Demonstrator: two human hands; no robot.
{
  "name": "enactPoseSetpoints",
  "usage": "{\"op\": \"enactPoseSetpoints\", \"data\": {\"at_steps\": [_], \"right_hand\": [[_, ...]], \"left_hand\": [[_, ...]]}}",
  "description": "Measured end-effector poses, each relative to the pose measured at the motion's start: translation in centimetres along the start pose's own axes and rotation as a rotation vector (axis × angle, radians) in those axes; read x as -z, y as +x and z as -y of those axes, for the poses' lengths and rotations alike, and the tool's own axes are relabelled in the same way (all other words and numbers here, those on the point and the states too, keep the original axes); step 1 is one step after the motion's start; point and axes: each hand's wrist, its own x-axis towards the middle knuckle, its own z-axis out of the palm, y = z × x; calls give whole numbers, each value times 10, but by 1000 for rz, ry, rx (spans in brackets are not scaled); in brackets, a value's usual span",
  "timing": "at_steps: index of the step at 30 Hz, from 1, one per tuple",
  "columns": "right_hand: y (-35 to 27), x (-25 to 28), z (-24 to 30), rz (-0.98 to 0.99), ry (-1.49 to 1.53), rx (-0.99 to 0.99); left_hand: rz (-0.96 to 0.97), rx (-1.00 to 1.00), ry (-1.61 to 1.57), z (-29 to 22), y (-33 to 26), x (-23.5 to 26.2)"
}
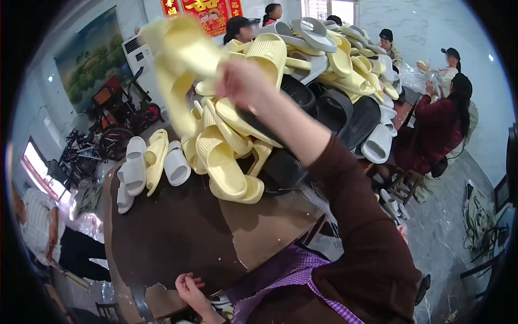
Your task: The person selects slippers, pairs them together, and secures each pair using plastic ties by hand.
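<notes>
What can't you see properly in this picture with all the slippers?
- Head view: the yellow slippers in the raised right hand are smeared by motion, so their number is unclear.
- The right hand's fingers are turned away, so the grip is hidden.
- The left hand sits low at the table edge; whether it holds anything is too small to tell.
- Slippers under the big pile are buried.

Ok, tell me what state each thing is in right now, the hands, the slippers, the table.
Right hand: raised, gripping a yellow slipper, blurred.
Left hand: low at the table edge, fingers curled, holding nothing visible.
Slipper heap: piled high, yellow, grey and black.
White slippers: lying loose on the table.
</notes>
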Motion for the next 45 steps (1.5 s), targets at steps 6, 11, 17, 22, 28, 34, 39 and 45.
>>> {"op": "enactPoseSetpoints", "data": {"at_steps": [6,11,17,22,28,34,39,45], "right_hand": [[157,125,185,-52,-135,325],[80,121,151,-276,-232,302],[-24,103,79,-41,-451,376],[-138,70,-1,218,-619,154],[-185,63,-121,667,-623,-242],[-205,66,-210,767,-667,-352],[-217,81,-235,957,-1015,383],[-206,88,-243,946,-1089,372]], "left_hand": [[67,34,4,9,-2,-7],[66,68,94,-18,-22,-4],[120,64,150,-23,-13,-23],[169,57,-17,-22,4,-47],[252,23,33,-33,29,-48],[255,-409,456,-39,82,-49],[366,-556,662,-38,152,-100],[358,407,-62,4,283,-184]]}}
